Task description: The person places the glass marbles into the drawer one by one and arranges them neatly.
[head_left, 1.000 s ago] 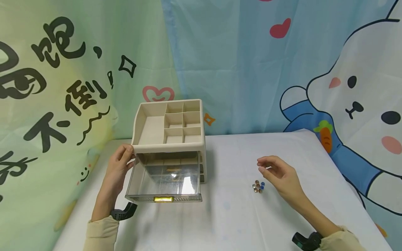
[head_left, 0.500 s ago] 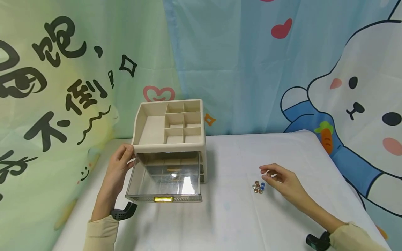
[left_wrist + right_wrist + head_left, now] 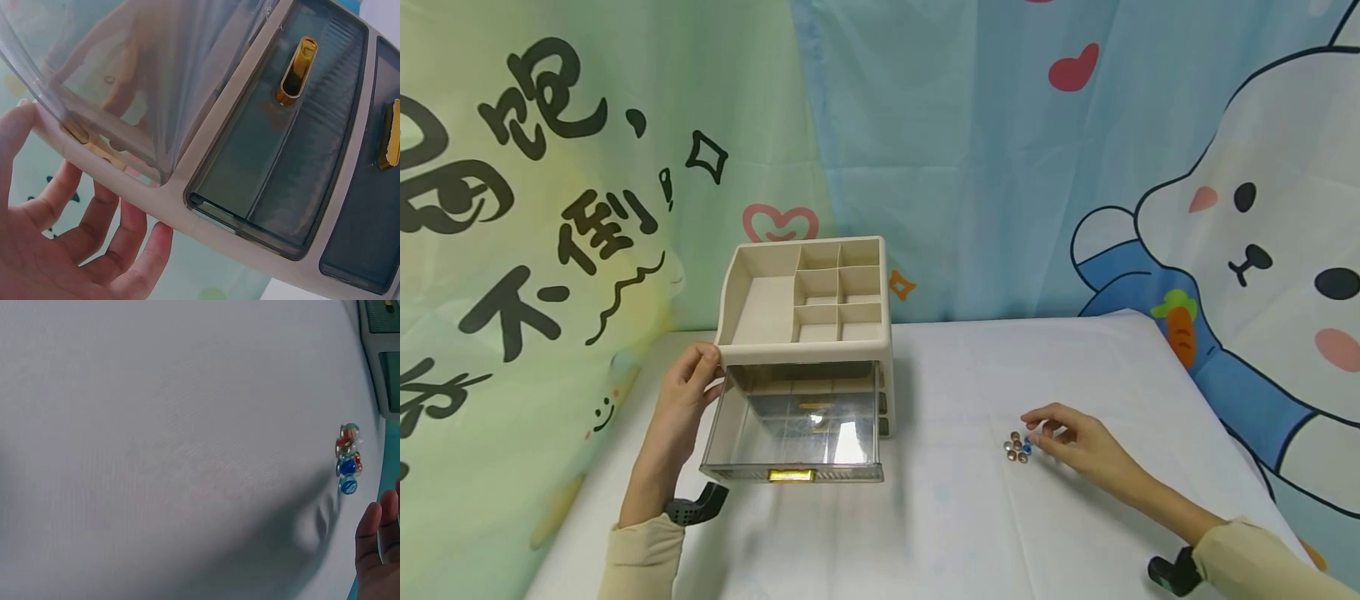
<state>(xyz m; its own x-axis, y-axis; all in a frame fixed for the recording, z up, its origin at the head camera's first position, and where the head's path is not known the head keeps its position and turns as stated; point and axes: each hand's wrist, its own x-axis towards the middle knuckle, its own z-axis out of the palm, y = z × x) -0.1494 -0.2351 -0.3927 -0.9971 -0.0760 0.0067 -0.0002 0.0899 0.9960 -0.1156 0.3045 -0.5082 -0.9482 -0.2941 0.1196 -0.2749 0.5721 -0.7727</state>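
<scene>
Lying clustered on the white table (image 3: 955, 542), the glass marbles (image 3: 1017, 447) sit right of the beige organizer (image 3: 808, 353). Your right hand (image 3: 1072, 437) is just beside them, thumb and forefinger parted; contact cannot be told. Your left hand (image 3: 685, 382) touches the organizer's left edge, fingers spread along it. The clear top drawer (image 3: 790, 432) stands pulled out, gold handle (image 3: 792, 476) facing you.
</scene>
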